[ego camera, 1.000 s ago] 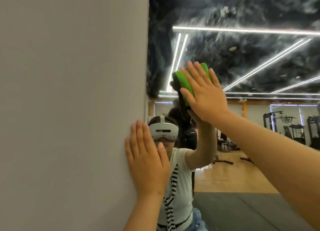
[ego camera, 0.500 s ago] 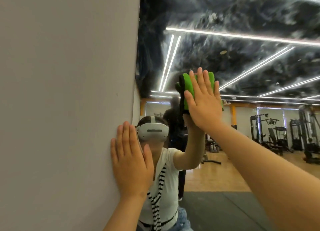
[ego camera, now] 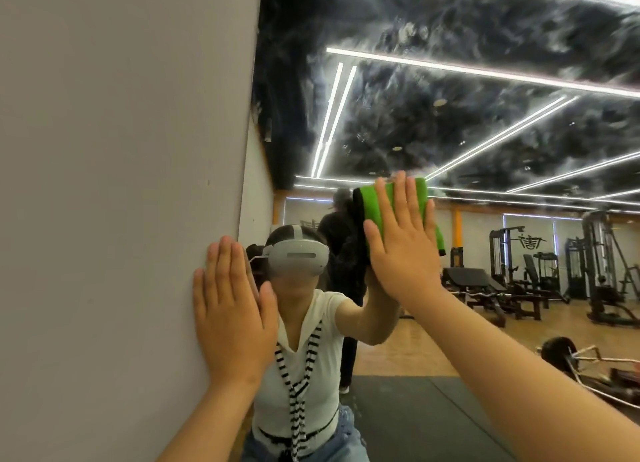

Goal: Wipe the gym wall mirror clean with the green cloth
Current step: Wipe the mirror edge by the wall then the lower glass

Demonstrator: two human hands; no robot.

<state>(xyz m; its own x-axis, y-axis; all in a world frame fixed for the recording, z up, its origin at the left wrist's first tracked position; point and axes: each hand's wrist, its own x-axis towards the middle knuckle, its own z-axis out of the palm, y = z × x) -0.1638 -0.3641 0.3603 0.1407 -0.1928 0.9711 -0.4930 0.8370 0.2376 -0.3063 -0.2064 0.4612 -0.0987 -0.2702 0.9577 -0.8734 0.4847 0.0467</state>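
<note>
The wall mirror (ego camera: 450, 122) fills the right two thirds of the view and reflects the gym and my own body. My right hand (ego camera: 401, 247) lies flat with straight fingers on the folded green cloth (ego camera: 372, 203) and presses it against the glass at about head height. Most of the cloth is hidden under the palm. My left hand (ego camera: 232, 306) rests flat with straight fingers on the grey wall (ego camera: 121, 184), right at the mirror's left edge.
The grey wall takes up the whole left side. In the mirror I see a second person in dark clothes (ego camera: 341, 240) behind me, weight machines and benches (ego camera: 540, 271) at the right, a barbell (ego camera: 568, 354) on the wooden floor and a dark mat.
My right hand has slid the green cloth to the right and a little down across the glass. The left hand stays flat on the wall. My view has turned toward the right.
</note>
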